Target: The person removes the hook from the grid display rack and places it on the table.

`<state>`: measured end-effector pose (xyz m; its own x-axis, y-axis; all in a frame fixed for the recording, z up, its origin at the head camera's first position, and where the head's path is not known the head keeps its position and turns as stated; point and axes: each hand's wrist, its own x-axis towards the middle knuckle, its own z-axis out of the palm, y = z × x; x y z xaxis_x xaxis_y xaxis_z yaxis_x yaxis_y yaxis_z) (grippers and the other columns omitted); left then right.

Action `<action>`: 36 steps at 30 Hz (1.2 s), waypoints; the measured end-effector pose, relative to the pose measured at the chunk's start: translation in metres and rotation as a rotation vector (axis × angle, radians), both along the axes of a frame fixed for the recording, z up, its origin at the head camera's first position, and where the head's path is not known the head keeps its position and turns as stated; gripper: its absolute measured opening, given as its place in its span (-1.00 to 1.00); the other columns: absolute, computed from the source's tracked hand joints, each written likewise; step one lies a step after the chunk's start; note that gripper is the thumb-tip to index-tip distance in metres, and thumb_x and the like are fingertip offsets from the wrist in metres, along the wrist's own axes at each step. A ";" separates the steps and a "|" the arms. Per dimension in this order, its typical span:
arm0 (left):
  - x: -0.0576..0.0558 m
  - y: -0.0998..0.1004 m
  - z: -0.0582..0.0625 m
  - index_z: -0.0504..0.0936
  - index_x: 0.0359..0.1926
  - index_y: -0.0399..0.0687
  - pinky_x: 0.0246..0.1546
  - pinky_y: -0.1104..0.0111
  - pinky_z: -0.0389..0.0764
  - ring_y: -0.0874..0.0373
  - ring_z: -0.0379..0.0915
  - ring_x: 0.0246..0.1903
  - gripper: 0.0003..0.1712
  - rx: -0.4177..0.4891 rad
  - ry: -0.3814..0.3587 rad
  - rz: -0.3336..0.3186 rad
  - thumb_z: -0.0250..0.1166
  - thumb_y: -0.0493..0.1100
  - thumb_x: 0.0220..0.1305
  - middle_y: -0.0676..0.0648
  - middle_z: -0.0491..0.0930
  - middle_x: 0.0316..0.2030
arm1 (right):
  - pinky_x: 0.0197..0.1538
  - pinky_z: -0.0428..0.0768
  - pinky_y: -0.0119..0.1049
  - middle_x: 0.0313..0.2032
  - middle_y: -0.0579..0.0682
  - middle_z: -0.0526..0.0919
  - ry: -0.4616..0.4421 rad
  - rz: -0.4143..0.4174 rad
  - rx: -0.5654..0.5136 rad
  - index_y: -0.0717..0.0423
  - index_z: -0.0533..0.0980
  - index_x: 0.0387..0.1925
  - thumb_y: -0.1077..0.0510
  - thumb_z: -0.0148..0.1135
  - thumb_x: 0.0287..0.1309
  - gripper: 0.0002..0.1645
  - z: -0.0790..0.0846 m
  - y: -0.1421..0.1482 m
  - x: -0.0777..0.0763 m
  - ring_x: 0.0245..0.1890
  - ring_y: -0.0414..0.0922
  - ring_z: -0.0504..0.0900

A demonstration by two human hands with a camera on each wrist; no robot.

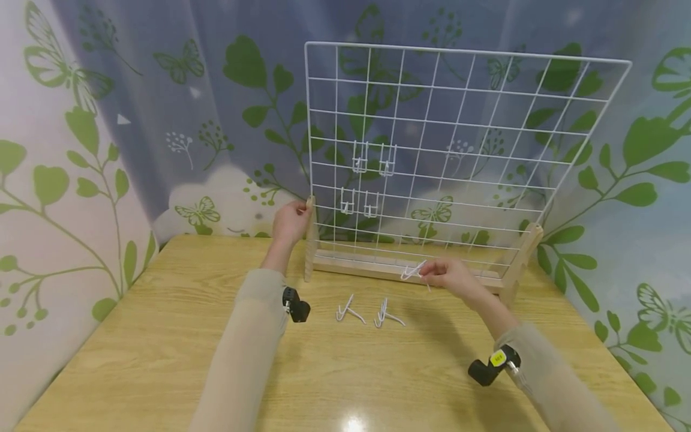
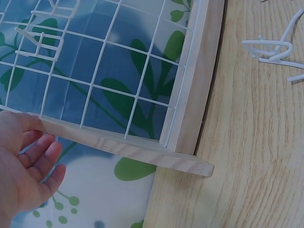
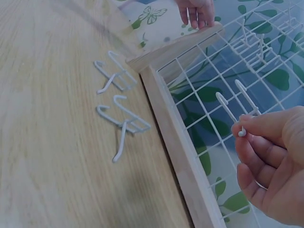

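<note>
A white wire grid panel (image 1: 464,51) stands upright in a wooden stand (image 1: 351,264). At the stand's left side post (image 2: 142,151), my left hand (image 1: 288,223) holds the upper end between thumb and fingers. My right hand (image 1: 452,278) pinches a white double-wire hook (image 3: 229,108) by thumb and fingertips, in front of the grid's lower part. Its two bent prongs point up toward the mesh in the right wrist view. Two more such hooks, one (image 1: 349,308) left and one (image 1: 383,313) right, lie on the table before the stand.
Several white hooks (image 1: 360,165) hang on the grid's left part in two rows. The wooden table (image 1: 162,336) extends in front of the stand. Behind and beside it hangs a curtain (image 1: 216,120) with leaves and butterflies. The stand's right side post (image 1: 520,258) is near my right forearm.
</note>
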<state>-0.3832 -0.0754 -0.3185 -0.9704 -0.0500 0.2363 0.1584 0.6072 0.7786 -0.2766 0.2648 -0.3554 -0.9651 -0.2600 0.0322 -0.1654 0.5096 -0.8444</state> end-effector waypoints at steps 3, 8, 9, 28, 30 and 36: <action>0.000 0.001 0.000 0.57 -0.04 -0.24 -0.21 0.16 0.49 -0.08 0.49 -0.19 -0.64 -0.005 0.000 0.004 0.08 -0.06 0.34 -0.23 0.58 -0.16 | -0.06 0.50 -0.10 -0.34 0.12 0.63 -0.004 -0.007 0.024 0.42 0.49 -0.14 0.26 0.19 0.16 -0.71 -0.006 0.004 0.002 -0.22 0.09 0.55; 0.001 0.002 0.001 0.57 -0.05 -0.24 -0.21 0.16 0.49 -0.08 0.49 -0.19 -0.64 -0.008 0.000 0.007 0.08 -0.07 0.33 -0.22 0.59 -0.16 | 0.04 0.40 0.08 -0.19 0.23 0.61 -0.020 -0.003 0.062 0.42 0.50 -0.11 0.24 0.20 0.15 -0.67 -0.011 0.012 0.006 -0.16 0.03 0.54; 0.002 0.002 0.001 0.57 -0.05 -0.24 -0.20 0.16 0.49 -0.08 0.49 -0.19 -0.65 -0.007 0.000 0.007 0.08 -0.07 0.33 -0.22 0.59 -0.16 | 0.05 0.39 0.09 -0.18 0.23 0.61 -0.023 -0.002 0.067 0.42 0.51 -0.12 0.24 0.21 0.15 -0.68 -0.012 0.013 0.006 -0.15 0.03 0.55; 0.000 0.001 0.001 0.56 -0.03 -0.23 -0.17 0.16 0.48 -0.08 0.48 -0.17 -0.63 -0.002 -0.012 0.008 0.07 -0.06 0.33 -0.22 0.58 -0.14 | 0.07 0.38 -0.01 -0.20 0.16 0.65 -0.092 0.021 0.086 0.35 0.59 -0.21 0.21 0.25 0.10 -0.73 -0.053 0.030 0.008 -0.09 0.00 0.52; 0.000 0.001 0.002 0.56 -0.03 -0.23 -0.17 0.15 0.49 -0.08 0.48 -0.18 -0.64 0.002 -0.012 0.008 0.08 -0.06 0.33 -0.22 0.58 -0.14 | 0.02 0.40 -0.11 -0.20 0.12 0.65 -0.104 0.033 0.094 0.33 0.59 -0.21 0.20 0.25 0.09 -0.73 -0.056 0.031 0.008 -0.12 -0.07 0.52; 0.000 0.001 0.001 0.56 -0.03 -0.23 -0.18 0.16 0.49 -0.08 0.48 -0.18 -0.64 -0.003 -0.014 0.004 0.08 -0.07 0.33 -0.22 0.58 -0.14 | -0.22 0.45 -0.30 -0.25 0.06 0.64 -0.166 0.064 0.064 0.33 0.59 -0.23 0.19 0.27 0.08 -0.72 -0.066 0.029 0.010 -0.28 -0.17 0.49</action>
<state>-0.3827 -0.0741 -0.3179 -0.9734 -0.0536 0.2226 0.1445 0.6101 0.7790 -0.2665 0.2941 -0.4211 -0.9372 -0.3174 -0.1446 -0.0603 0.5558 -0.8291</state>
